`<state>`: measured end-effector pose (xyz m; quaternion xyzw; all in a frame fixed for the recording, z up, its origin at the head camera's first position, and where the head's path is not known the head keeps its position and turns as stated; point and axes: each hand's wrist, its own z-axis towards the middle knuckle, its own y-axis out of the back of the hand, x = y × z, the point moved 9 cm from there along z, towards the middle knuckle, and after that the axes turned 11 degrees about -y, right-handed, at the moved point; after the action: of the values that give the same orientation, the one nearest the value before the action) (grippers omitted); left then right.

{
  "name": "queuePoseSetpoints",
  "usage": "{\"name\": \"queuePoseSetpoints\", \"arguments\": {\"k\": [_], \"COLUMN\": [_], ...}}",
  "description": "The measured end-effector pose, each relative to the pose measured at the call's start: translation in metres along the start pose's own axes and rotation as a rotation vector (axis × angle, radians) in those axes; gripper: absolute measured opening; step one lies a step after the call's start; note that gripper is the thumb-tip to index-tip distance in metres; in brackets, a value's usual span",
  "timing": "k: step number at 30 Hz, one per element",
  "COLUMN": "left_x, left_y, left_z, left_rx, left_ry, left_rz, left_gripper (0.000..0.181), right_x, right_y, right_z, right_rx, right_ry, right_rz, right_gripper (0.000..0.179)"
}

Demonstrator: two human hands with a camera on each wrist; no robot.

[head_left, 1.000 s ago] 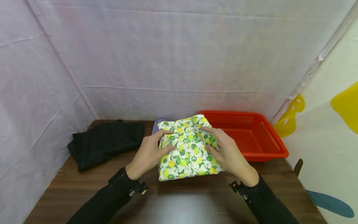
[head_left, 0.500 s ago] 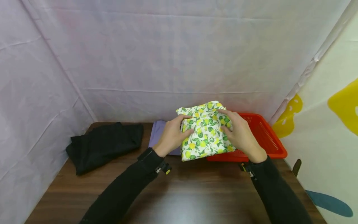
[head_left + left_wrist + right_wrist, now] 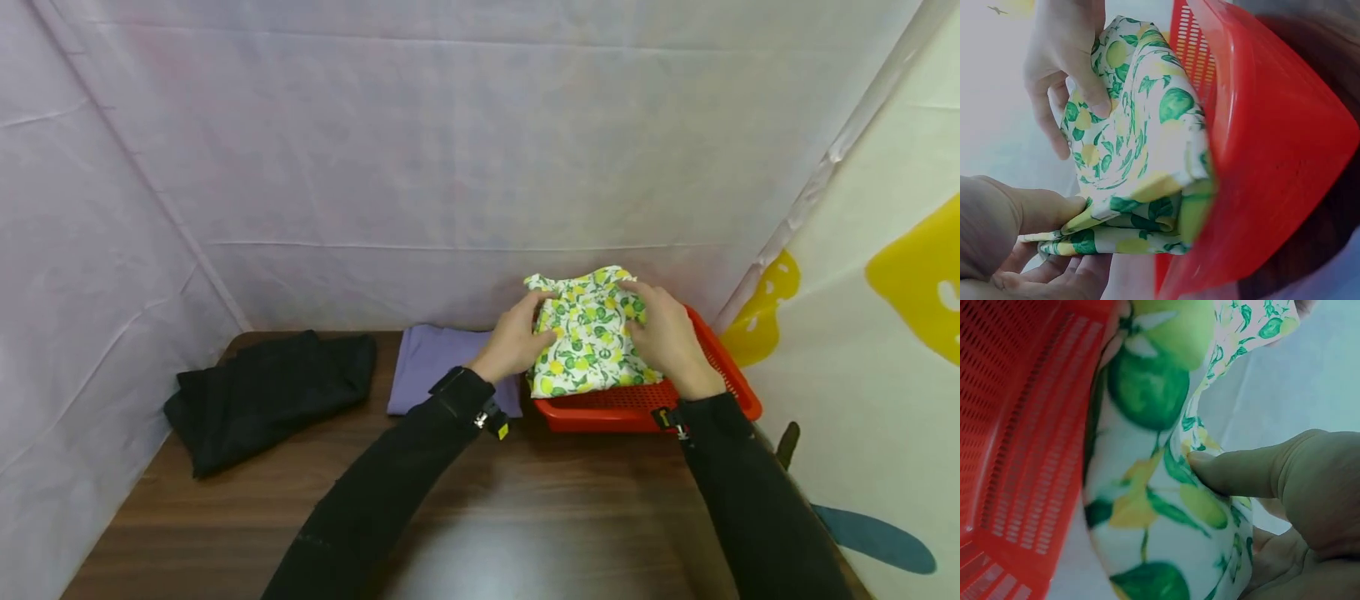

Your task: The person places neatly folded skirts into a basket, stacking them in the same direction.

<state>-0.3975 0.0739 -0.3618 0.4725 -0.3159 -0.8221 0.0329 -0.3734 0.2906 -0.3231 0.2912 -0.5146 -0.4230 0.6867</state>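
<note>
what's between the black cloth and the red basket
A folded purple cloth lies on the table between the black cloth and the red basket; the head view shows it, with the left sleeve crossing over part of it.

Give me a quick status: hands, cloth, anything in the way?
Left hand and right hand both gripping the lemon-print cloth. Cloth held over the red basket. No obstruction seen.

In the head view the lemon-print cloth (image 3: 588, 337) hides much of the red basket (image 3: 600, 418).
</note>
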Motion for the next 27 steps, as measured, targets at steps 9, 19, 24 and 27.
{"name": "queuePoseSetpoints", "arguments": {"k": [9, 19, 24, 27], "left_x": [0.008, 0.028, 0.013, 0.013], "left_y": [-0.039, -0.049, -0.022, -0.007], "left_z": [0.018, 0.014, 0.004, -0.002], "left_rx": [0.075, 0.094, 0.021, -0.007], "left_ry": [0.026, -0.013, -0.073, -0.102], "left_rz": [0.090, 0.197, 0.227, 0.235], "left_gripper": [0.064, 0.066, 0.046, 0.040], "right_x": [-0.036, -0.044, -0.035, -0.022], "right_y": [-0.019, -0.035, -0.037, -0.037], "right_z": [0.009, 0.006, 0.002, -0.001], "right_rx": [0.180, 0.357, 0.353, 0.324], "right_ry": [-0.125, -0.203, -0.159, -0.132], "right_rz": [-0.064, -0.163, -0.172, -0.142], "right_gripper": [0.068, 0.076, 0.074, 0.070]}}
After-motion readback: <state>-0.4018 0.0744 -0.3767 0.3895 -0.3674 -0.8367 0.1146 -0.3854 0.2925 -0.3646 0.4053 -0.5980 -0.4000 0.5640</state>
